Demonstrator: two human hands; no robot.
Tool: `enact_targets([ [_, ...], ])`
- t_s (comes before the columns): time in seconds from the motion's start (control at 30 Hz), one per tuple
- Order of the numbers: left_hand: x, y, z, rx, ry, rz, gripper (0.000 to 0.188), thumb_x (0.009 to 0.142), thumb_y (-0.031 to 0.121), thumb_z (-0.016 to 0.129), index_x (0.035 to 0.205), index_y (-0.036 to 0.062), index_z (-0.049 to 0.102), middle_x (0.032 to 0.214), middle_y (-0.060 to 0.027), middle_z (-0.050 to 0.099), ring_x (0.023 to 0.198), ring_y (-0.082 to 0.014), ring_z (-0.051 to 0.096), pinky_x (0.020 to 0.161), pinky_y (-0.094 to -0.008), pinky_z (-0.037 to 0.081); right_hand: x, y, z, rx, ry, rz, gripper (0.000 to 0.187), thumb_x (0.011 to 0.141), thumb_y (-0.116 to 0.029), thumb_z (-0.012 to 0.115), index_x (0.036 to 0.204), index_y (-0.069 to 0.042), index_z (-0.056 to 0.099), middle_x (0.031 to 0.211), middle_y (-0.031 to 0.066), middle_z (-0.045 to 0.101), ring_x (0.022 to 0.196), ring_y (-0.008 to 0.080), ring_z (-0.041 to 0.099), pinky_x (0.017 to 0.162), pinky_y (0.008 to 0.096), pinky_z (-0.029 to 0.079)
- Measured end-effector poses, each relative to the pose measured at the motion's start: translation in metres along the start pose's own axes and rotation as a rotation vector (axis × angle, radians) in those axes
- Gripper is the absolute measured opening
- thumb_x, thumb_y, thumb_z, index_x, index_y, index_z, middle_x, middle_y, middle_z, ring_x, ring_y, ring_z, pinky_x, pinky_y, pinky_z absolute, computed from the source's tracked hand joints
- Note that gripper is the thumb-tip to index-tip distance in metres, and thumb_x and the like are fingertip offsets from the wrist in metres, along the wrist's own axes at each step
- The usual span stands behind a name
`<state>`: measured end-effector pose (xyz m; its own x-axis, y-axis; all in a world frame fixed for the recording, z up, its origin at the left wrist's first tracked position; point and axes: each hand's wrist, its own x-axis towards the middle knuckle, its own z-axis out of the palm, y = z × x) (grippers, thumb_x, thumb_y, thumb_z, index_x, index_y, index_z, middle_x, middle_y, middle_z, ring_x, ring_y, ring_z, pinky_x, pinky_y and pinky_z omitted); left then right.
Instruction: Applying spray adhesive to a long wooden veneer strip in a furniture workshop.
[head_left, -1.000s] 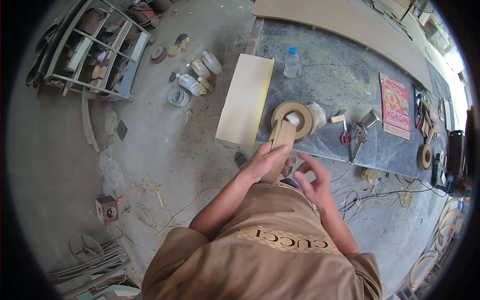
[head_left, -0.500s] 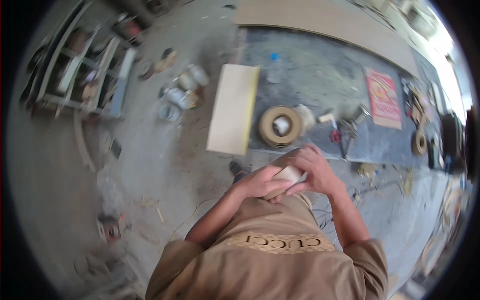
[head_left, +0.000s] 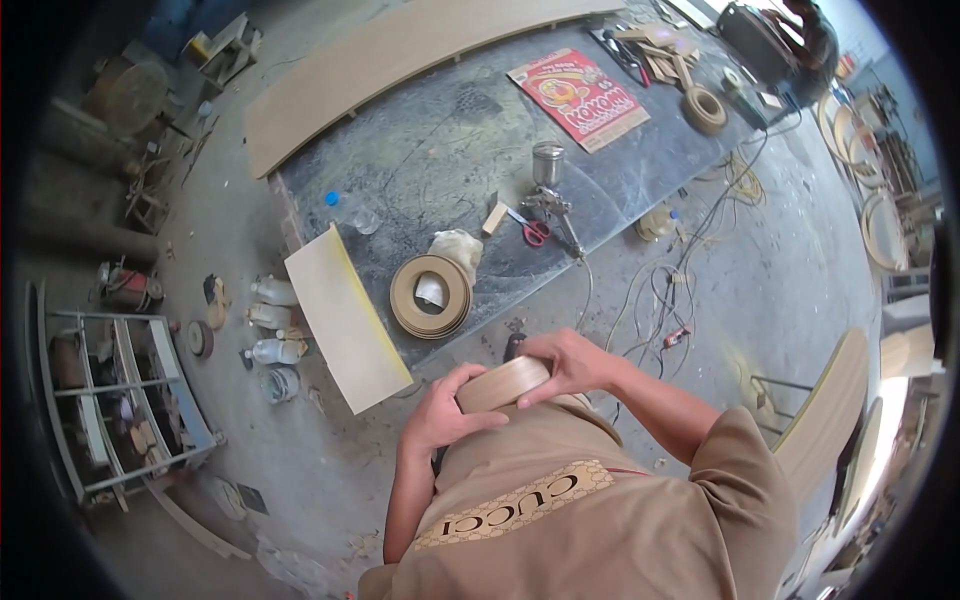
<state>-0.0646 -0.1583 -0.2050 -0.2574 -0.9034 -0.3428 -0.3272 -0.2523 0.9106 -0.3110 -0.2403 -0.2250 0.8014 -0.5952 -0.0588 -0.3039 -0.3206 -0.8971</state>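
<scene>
Close in front of my body, a wood-grain roll of edge banding (head_left: pixel 503 387) is gripped from both sides. My left hand (head_left: pixel 440 412) wraps its left side, with fingers over the top and thumb along the lower edge. On the right side, my right hand (head_left: pixel 570 362) is closed round it, thumb below. Just beyond, at the table's near edge, lies a stack of brown banding rolls (head_left: pixel 403 303) with white material in its hole. A crumpled pale bag (head_left: pixel 460 250) touches that stack.
The dark worktable (head_left: pixel 430 160) carries a spray gun (head_left: pixel 547 203), red-handled scissors (head_left: pixel 533 232), a wood block (head_left: pixel 495 218), a blue-capped bottle (head_left: pixel 355 212) and red printed cardboard (head_left: pixel 580 100). A pale panel (head_left: pixel 345 325) overhangs its left side. Cables (head_left: pixel 655 300) cross the floor. Another person (head_left: pixel 815 50) is far right.
My view has turned, so the table now appears slanted and more of the right side shows. Both hands still hold the roll, which now shows its broad outer face.
</scene>
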Motion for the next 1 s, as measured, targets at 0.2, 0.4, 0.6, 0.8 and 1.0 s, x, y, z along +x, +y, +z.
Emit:
enact_targets([
  [0.2,0.018,-0.01,0.013,-0.263,0.105,0.052,0.053,0.063,0.018,0.092,0.105,0.0031,0.064,0.095,-0.0037,0.067,0.089,-0.0122,0.063,0.08,-0.0298,0.051,-0.015,0.01,-0.005,0.611,0.326,0.124,0.062,0.071,-0.045,0.086,0.104,0.002,0.064,0.095,0.0045,0.067,0.089,0.0117,0.06,0.081,0.0287,0.05],
  [0.4,0.023,0.004,0.009,-0.086,0.056,0.004,0.047,0.067,0.006,0.087,0.105,0.0,0.06,0.1,-0.0047,0.066,0.091,-0.0112,0.062,0.08,-0.0266,0.051,-0.011,0.036,-0.011,0.446,0.341,0.146,0.051,0.081,-0.037,0.08,0.111,0.0,0.062,0.097,0.0084,0.066,0.093,0.0139,0.06,0.082,0.0302,0.049],
  [0.6,0.0,-0.013,0.009,-0.038,0.246,-0.07,0.039,0.068,0.009,0.087,0.097,0.0012,0.062,0.091,-0.0045,0.067,0.084,-0.0107,0.064,0.074,-0.0277,0.052,-0.008,0.11,-0.009,0.521,0.323,0.295,0.046,0.087,-0.033,0.075,0.117,0.0,0.063,0.099,0.0053,0.068,0.09,0.0122,0.061,0.082,0.0288,0.05],
  [0.8,-0.023,-0.021,-0.017,-0.31,0.508,0.035,0.039,0.073,0.001,0.08,0.105,-0.0005,0.058,0.095,-0.0065,0.067,0.085,-0.0116,0.065,0.077,-0.0261,0.053,-0.005,0.178,-0.005,0.675,0.362,0.359,0.037,0.095,-0.026,0.067,0.122,-0.002,0.061,0.104,0.002,0.067,0.097,0.0104,0.061,0.088,0.0282,0.048],
  [1.0,-0.036,-0.015,-0.038,-0.28,0.716,0.116,0.042,0.074,0.0,0.077,0.109,-0.0014,0.055,0.099,-0.0071,0.066,0.087,-0.0112,0.064,0.078,-0.0255,0.051,0.01,0.203,-0.036,0.652,0.278,0.233,0.052,0.095,-0.04,0.064,0.13,-0.003,0.057,0.116,0.0043,0.064,0.108,0.0137,0.059,0.096,0.031,0.046],
])
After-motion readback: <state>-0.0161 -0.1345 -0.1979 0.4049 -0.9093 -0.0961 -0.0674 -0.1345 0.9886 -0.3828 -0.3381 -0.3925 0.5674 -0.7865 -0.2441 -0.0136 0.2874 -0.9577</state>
